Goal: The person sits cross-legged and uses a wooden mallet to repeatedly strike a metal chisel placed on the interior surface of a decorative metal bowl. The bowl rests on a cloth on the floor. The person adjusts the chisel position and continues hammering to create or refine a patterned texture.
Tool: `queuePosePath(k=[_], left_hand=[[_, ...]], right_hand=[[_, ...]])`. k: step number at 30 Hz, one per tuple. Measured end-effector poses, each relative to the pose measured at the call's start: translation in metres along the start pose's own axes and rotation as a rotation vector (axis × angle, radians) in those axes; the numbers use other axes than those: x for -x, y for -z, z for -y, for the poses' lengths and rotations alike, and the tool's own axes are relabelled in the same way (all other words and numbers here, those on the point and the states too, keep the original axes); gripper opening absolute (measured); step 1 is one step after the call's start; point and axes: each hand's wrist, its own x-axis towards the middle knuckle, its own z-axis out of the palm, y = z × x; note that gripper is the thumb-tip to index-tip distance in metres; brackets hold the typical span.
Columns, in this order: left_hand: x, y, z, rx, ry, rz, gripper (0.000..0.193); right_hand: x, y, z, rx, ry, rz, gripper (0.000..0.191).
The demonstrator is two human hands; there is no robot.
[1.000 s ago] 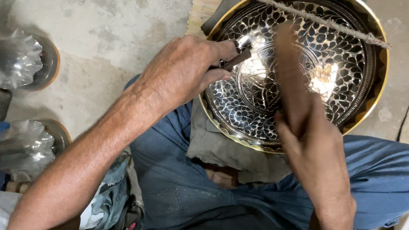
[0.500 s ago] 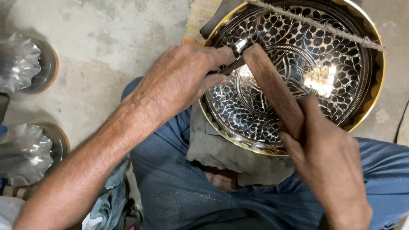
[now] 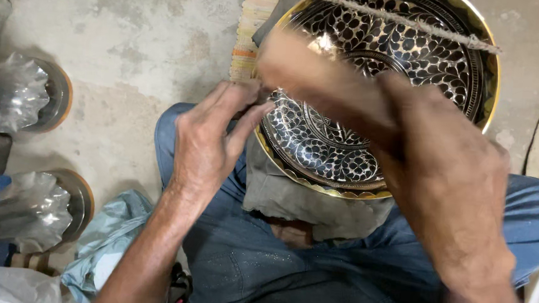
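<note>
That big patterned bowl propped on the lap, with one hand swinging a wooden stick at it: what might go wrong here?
The right hand swings a blurred wooden stick close to the left hand, whose fingers sit at the bowl's rim, so a stray blow could hit them. A blow off its mark might also mar the patterned bowl. The bowl leans on a grey cloth over the knees and could perhaps slip.

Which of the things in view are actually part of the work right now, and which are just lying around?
In use:
- engraved brass bowl
- left hand, at the bowl's rim
- right hand, holding a blurred wooden stick
- grey cloth under the bowl
- rope across the bowl

Lying about:
- two foil-wrapped pieces
- pale blue bag
</note>
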Motion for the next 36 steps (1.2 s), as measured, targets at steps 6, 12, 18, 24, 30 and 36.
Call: queuePosePath(k=[6,12,18,24,30,36], left_hand=[[0.005,-0.003,-0.004,0.01,0.06,-0.061,0.022],[0.005,-0.004,-0.006,-0.012,0.016,-0.081,0.024],[0.006,-0.006,-0.005,0.042,0.075,-0.095,0.024],[0.006,-0.007,-0.003,0.021,0.083,-0.1,0.026],[0.007,-0.006,-0.002,-0.002,0.055,-0.102,0.028],[0.006,-0.005,-0.001,0.001,0.062,-0.079,0.027]], right_hand=[[-0.015,0.01,0.007,-0.082,-0.01,0.05,0.043],[-0.01,0.013,0.005,-0.068,-0.054,0.107,0.047],[-0.008,0.006,0.002,-0.055,0.013,0.078,0.046],[-0.01,0.003,-0.002,0.066,0.015,0.105,0.041],[-0.007,0.001,-0.001,0.065,0.043,0.08,0.045],[-0.01,0.002,0.0,-0.001,0.062,0.073,0.041]])
